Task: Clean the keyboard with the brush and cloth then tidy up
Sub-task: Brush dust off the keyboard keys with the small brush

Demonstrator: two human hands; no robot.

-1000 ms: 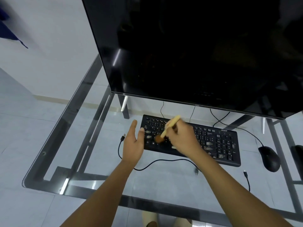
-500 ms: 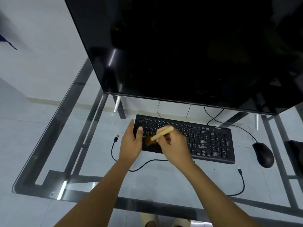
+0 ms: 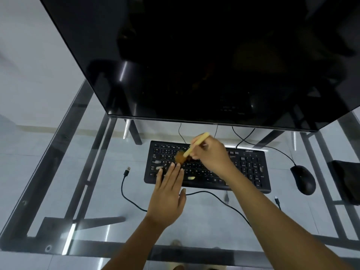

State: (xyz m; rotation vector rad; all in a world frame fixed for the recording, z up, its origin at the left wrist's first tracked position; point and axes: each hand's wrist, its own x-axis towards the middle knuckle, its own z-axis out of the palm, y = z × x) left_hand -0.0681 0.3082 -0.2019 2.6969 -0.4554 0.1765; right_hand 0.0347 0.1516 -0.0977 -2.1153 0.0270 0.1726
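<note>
A black keyboard (image 3: 247, 168) lies on the glass desk (image 3: 58, 172) below the monitor. My right hand (image 3: 212, 156) is closed around a brush with a pale wooden handle (image 3: 196, 144); its brown bristles (image 3: 180, 157) touch the keys in the keyboard's left half. My left hand (image 3: 168, 193) lies flat with fingers spread, fingertips resting on the keyboard's front left part. Pale specks of debris (image 3: 191, 178) sit on several keys. A dark folded item, possibly the cloth (image 3: 346, 180), lies at the desk's far right edge.
A large dark monitor (image 3: 194, 55) overhangs the back of the desk. A black mouse (image 3: 303, 179) sits right of the keyboard. A loose black USB cable (image 3: 126, 172) curls in front of the keyboard. Metal frame bars show under the glass.
My left hand moved from the keyboard's left end onto its front left keys. The brush moved rightward and up across the keys, its handle now tilted more upright.
</note>
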